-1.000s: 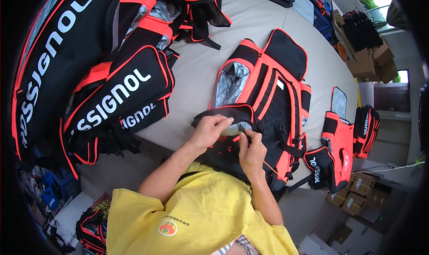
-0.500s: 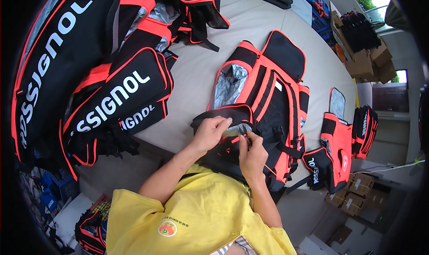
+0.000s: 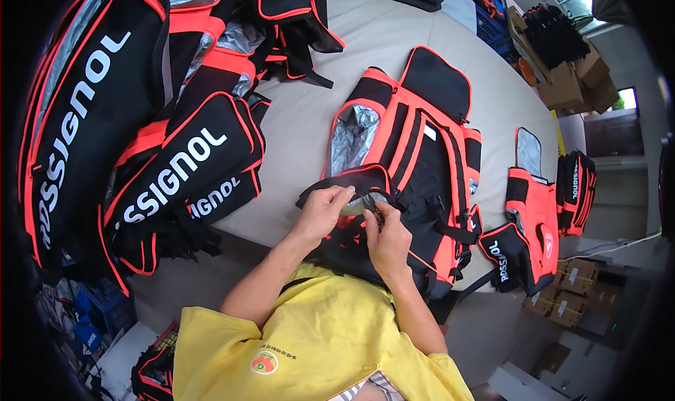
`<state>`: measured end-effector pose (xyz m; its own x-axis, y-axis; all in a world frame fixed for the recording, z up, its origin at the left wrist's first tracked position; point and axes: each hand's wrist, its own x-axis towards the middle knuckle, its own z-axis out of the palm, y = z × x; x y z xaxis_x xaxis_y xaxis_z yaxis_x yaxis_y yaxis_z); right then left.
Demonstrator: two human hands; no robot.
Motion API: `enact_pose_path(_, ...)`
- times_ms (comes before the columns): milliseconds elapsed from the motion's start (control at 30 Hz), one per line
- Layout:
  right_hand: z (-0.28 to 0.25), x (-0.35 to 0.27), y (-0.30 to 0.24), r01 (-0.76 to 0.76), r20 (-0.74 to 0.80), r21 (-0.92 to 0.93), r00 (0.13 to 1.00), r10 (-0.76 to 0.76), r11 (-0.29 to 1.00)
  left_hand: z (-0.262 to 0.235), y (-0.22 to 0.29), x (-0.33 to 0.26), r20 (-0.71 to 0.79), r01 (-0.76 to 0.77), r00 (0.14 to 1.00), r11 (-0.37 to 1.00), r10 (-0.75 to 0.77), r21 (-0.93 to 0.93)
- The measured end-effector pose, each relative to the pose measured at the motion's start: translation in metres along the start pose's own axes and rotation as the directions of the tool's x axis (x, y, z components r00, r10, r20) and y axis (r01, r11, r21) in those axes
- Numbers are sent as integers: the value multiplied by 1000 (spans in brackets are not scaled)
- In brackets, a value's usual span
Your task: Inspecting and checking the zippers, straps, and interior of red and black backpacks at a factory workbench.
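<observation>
A black and orange-red backpack (image 3: 404, 144) lies on the pale table before me, its silver-lined side pocket gaping. At its near end, my left hand (image 3: 322, 215) pinches the edge of a black flap with orange-red piping (image 3: 376, 177). Silvery lining shows between my two hands. My right hand (image 3: 389, 243) is closed close beside it, thumb and fingers at the lining's edge. Something small and dark sits in those fingers, too hidden to name. Straps and webbing lie bunched on the bag to the right of that hand.
Several similar bags (image 3: 176, 169) are heaped on the left of the table (image 3: 281, 144). Another orange-red bag (image 3: 531, 218) lies at the right edge, with a folded one (image 3: 575, 193) beyond. Cardboard boxes (image 3: 573, 285) stand at lower right, and more boxes and blue crates at the far right.
My right hand has shifted slightly left along the lining, closer to my left hand. The left hand keeps its pinch on the flap. The whole view has turned a little.
</observation>
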<state>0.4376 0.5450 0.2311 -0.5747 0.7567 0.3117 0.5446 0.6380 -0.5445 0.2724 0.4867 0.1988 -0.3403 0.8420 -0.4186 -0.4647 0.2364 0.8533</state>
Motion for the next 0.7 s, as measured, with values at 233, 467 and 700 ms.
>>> enact_pose_path(233, 3, 0, -1, -7, -93, 138, 995, 20, 990, -3, -7, 3, -3, -12, 1000, 1000, 12, -19)
enact_pose_path(467, 2, -2, -4, 47, 21, 51, 999, -48, 998, -4, -5, 6, -18, 47, 999, 994, -49, -97)
enact_pose_path(700, -9, -36, 4, -82, 65, 164, 995, 72, 983, -2, 11, 5, -13, 35, 999, 973, -39, -228)
